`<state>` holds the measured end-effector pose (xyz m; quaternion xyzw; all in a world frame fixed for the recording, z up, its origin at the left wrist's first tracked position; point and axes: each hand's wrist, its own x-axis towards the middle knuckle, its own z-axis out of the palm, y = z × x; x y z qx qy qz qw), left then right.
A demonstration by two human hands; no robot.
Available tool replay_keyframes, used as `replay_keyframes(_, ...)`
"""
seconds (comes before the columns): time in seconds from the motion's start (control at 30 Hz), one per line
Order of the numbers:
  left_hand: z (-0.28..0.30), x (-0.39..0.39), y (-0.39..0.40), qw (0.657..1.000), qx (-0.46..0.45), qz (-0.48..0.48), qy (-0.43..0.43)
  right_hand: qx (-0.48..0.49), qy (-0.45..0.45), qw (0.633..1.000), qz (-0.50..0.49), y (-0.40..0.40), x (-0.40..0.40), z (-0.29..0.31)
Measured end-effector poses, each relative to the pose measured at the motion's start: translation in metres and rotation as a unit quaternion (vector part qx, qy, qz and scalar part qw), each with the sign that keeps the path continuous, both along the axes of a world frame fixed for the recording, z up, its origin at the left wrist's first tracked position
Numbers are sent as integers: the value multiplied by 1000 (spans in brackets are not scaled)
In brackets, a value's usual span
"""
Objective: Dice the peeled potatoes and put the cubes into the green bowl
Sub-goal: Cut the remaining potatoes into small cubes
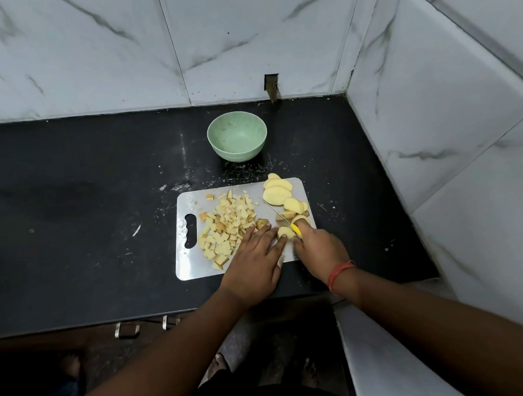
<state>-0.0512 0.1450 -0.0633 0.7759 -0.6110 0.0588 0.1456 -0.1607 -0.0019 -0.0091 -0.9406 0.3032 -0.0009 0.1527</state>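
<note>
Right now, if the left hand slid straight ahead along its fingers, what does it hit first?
The left hand lies flat on the cutting board, fingers pointing up and slightly right. Its fingertips already touch the edge of the diced potato pile and a potato piece, so those come first; the green bowl sits far beyond.

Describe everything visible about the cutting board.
The cutting board is a pale grey, plastic-looking rounded rectangle with a slotted handle hole at its left end. It lies flat on the black counter, near its front edge. It carries potato cubes left, potato slices right; both hands rest on it.
</note>
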Motion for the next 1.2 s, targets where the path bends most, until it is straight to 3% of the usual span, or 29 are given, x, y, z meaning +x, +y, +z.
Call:
replay_keyframes(0.3,-3,0,0,1000,3,-14,-12,147,-118,975,-121,35,-36,12)
replay_keyframes(0.77,-6,1,-4,1000,-3,-22,-2,155,41,980,-115,50,-42,8)
replay_keyframes(0.97,-7,1,-6,1000,7,-22,-10,181,141,963,-139,49,-25,1)
replay_keyframes(1.2,-6,0,-5,999,16,-20,-21,213,137,959,-125,63,-60,7)
